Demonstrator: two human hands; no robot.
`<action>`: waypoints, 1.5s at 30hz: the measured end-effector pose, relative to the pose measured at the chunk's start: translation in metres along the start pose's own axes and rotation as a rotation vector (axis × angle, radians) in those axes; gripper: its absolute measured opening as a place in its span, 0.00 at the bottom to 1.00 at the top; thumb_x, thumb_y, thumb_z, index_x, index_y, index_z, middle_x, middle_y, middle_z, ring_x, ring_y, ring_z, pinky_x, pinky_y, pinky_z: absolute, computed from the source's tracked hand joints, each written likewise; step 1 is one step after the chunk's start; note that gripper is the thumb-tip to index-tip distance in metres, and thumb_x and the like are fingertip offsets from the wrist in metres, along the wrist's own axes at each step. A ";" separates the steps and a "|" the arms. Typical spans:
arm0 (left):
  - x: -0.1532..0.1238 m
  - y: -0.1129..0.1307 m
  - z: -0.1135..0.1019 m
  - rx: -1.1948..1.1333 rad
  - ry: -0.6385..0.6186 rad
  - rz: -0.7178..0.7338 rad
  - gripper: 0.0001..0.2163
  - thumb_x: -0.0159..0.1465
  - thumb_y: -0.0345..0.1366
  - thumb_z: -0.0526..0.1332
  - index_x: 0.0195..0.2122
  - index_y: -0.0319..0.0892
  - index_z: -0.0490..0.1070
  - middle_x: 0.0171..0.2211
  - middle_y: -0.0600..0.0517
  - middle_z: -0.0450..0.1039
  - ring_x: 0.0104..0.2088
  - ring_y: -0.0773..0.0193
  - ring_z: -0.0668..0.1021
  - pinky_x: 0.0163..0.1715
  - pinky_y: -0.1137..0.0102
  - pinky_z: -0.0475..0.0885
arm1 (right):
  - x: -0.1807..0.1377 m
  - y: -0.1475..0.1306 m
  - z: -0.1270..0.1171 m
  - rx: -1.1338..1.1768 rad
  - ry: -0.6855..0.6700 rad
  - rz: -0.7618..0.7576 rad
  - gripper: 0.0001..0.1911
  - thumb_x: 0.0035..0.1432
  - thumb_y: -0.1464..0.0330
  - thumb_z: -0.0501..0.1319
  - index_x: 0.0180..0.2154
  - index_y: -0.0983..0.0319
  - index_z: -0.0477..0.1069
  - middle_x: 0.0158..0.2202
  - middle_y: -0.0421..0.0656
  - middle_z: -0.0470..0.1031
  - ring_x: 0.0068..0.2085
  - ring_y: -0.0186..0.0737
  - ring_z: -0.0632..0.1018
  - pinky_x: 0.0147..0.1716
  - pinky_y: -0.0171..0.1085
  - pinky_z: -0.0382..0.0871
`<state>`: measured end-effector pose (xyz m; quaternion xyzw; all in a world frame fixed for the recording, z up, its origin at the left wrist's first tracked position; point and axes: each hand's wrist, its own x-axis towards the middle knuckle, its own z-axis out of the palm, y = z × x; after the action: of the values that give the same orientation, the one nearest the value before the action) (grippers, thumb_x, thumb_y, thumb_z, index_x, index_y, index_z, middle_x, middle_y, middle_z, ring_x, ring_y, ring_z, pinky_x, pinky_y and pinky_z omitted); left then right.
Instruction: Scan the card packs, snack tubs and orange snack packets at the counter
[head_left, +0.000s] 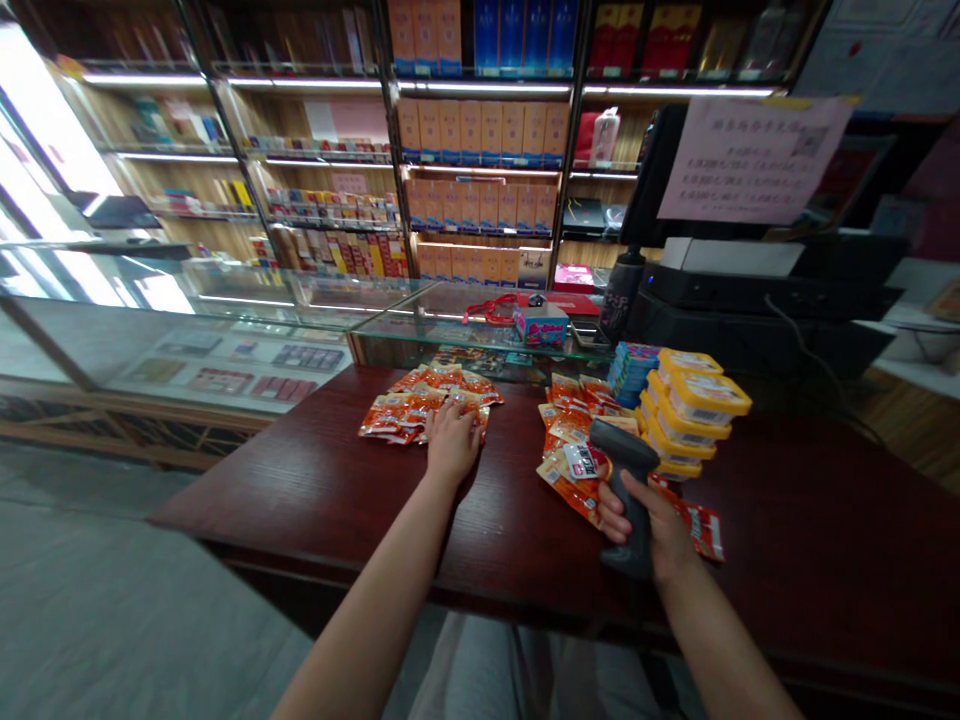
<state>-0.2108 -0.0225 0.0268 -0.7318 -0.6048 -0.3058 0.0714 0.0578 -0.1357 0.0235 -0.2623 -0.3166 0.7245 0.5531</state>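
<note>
My left hand rests palm down on the near edge of a pile of orange snack packets on the dark red counter; its fingers lie over the packets, whether they grip one is hidden. My right hand is closed round the handle of a dark grey barcode scanner, whose head points at a second pile of orange packets. A packet with a white label lies just under the scanner head.
Yellow-lidded tubs are stacked right of the scanner, with small blue boxes behind. A glass display case runs along the back, holding a small box. A black register stands at right. Shelves of cartons fill the wall.
</note>
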 end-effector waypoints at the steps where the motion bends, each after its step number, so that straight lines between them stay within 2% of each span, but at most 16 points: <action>1: 0.000 0.000 0.000 0.000 0.010 0.005 0.10 0.62 0.37 0.57 0.40 0.45 0.75 0.50 0.43 0.70 0.58 0.47 0.65 0.58 0.50 0.56 | 0.000 0.000 0.001 0.008 0.013 -0.009 0.16 0.49 0.59 0.68 0.36 0.60 0.70 0.19 0.32 0.63 0.16 0.25 0.60 0.13 0.26 0.56; 6: 0.000 0.011 -0.005 -0.086 0.028 0.152 0.11 0.63 0.35 0.54 0.43 0.45 0.74 0.49 0.45 0.69 0.55 0.53 0.67 0.56 0.57 0.62 | 0.000 -0.002 0.002 0.039 0.043 -0.038 0.15 0.48 0.58 0.69 0.33 0.60 0.69 0.19 0.32 0.63 0.16 0.24 0.60 0.14 0.26 0.57; 9: 0.001 0.029 -0.007 -0.114 -0.024 0.272 0.12 0.63 0.33 0.54 0.44 0.46 0.74 0.49 0.46 0.69 0.54 0.54 0.67 0.54 0.59 0.64 | -0.001 -0.002 0.001 0.068 0.068 -0.073 0.15 0.48 0.59 0.69 0.32 0.59 0.69 0.19 0.32 0.63 0.16 0.24 0.61 0.14 0.25 0.58; 11: 0.005 0.044 -0.006 -0.134 -0.067 0.297 0.12 0.62 0.33 0.55 0.43 0.45 0.75 0.46 0.47 0.71 0.51 0.55 0.70 0.52 0.61 0.66 | -0.001 -0.001 0.001 0.091 0.080 -0.093 0.15 0.48 0.60 0.70 0.33 0.60 0.69 0.19 0.32 0.63 0.16 0.24 0.61 0.14 0.25 0.58; 17: 0.035 0.085 0.018 -0.238 -0.197 0.189 0.10 0.59 0.34 0.58 0.38 0.43 0.78 0.38 0.48 0.77 0.41 0.59 0.75 0.46 0.66 0.68 | -0.001 -0.001 0.002 0.124 0.074 -0.094 0.15 0.48 0.60 0.70 0.34 0.60 0.70 0.19 0.32 0.64 0.16 0.23 0.62 0.14 0.24 0.58; 21: 0.054 0.112 0.036 -0.151 -0.263 0.063 0.10 0.58 0.38 0.61 0.37 0.42 0.78 0.38 0.46 0.77 0.41 0.57 0.76 0.44 0.66 0.68 | -0.001 -0.003 0.003 0.129 0.059 -0.092 0.16 0.48 0.59 0.70 0.35 0.60 0.71 0.19 0.32 0.64 0.15 0.23 0.62 0.13 0.24 0.57; 25: 0.060 0.136 0.046 -0.027 -0.287 -0.094 0.22 0.53 0.53 0.64 0.38 0.38 0.77 0.41 0.39 0.74 0.45 0.49 0.74 0.43 0.63 0.69 | 0.000 -0.002 -0.004 0.129 -0.008 -0.077 0.14 0.51 0.59 0.68 0.37 0.59 0.71 0.20 0.32 0.65 0.16 0.23 0.63 0.14 0.25 0.59; 29: 0.060 0.150 0.049 -0.005 -0.287 -0.167 0.26 0.49 0.54 0.66 0.40 0.37 0.75 0.44 0.37 0.72 0.48 0.46 0.73 0.42 0.62 0.69 | 0.000 -0.001 -0.010 0.132 -0.055 -0.090 0.13 0.55 0.59 0.66 0.39 0.59 0.71 0.21 0.32 0.65 0.17 0.24 0.64 0.15 0.26 0.60; 33: 0.062 0.152 0.049 -0.072 -0.300 -0.228 0.24 0.49 0.50 0.68 0.40 0.36 0.72 0.43 0.37 0.73 0.47 0.46 0.74 0.41 0.64 0.68 | 0.000 -0.001 -0.010 0.139 -0.066 -0.105 0.12 0.55 0.59 0.65 0.38 0.59 0.70 0.21 0.32 0.65 0.17 0.24 0.64 0.15 0.26 0.60; 37: 0.068 0.136 0.047 -0.277 -0.284 -0.297 0.16 0.50 0.41 0.68 0.36 0.40 0.67 0.38 0.44 0.75 0.39 0.54 0.77 0.33 0.68 0.67 | 0.000 -0.002 -0.007 0.152 -0.050 -0.090 0.14 0.53 0.59 0.67 0.37 0.59 0.70 0.20 0.32 0.65 0.16 0.24 0.64 0.15 0.26 0.60; 41: 0.069 0.104 0.045 -0.576 -0.132 -0.323 0.13 0.48 0.33 0.67 0.26 0.43 0.61 0.26 0.54 0.70 0.29 0.63 0.75 0.27 0.72 0.64 | 0.000 -0.001 -0.007 0.137 -0.040 -0.083 0.15 0.52 0.59 0.67 0.37 0.60 0.70 0.20 0.31 0.65 0.16 0.24 0.64 0.14 0.25 0.59; 43: 0.062 0.088 0.045 -0.788 -0.056 -0.342 0.13 0.48 0.31 0.66 0.25 0.43 0.59 0.21 0.58 0.67 0.25 0.66 0.73 0.25 0.74 0.64 | 0.000 0.000 -0.005 0.088 -0.047 -0.075 0.14 0.53 0.59 0.67 0.38 0.59 0.70 0.20 0.32 0.65 0.16 0.24 0.64 0.14 0.26 0.59; 45: 0.051 0.074 0.045 -0.983 0.012 -0.353 0.12 0.48 0.31 0.65 0.27 0.43 0.59 0.22 0.59 0.67 0.24 0.66 0.73 0.25 0.74 0.66 | 0.000 0.002 -0.003 0.018 -0.049 -0.065 0.15 0.53 0.59 0.67 0.39 0.59 0.69 0.20 0.32 0.66 0.15 0.25 0.64 0.13 0.27 0.60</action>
<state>-0.1215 0.0228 0.0380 -0.5639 -0.5036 -0.5652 -0.3300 0.0588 -0.1360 0.0202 -0.2289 -0.3319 0.7154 0.5706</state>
